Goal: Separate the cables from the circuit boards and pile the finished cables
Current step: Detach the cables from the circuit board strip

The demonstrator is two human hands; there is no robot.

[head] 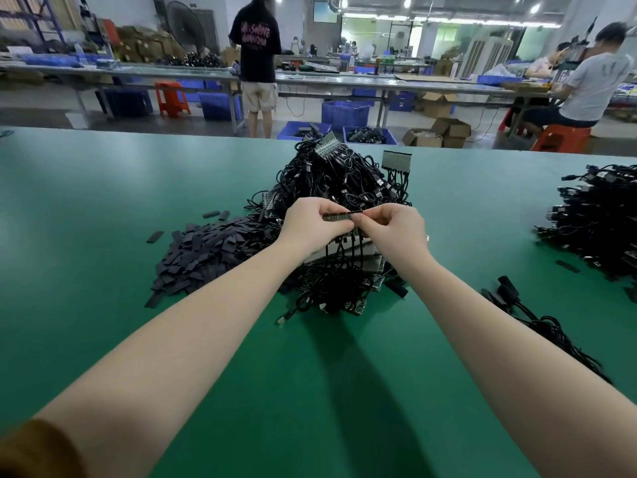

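Observation:
Both my hands hold a narrow green circuit board strip above the green table. My left hand grips its left part. My right hand pinches its right end. Several black cables hang from the strip down toward a heap of boards and cables below. Behind my hands rises a big tangle of black cables with board strips. A few separated black cables lie to the right of my right forearm.
A heap of small dark flat pieces lies left of my hands. Another large pile of black cables sits at the right edge. Beyond the table are blue crates, workbenches, a standing person and a seated person.

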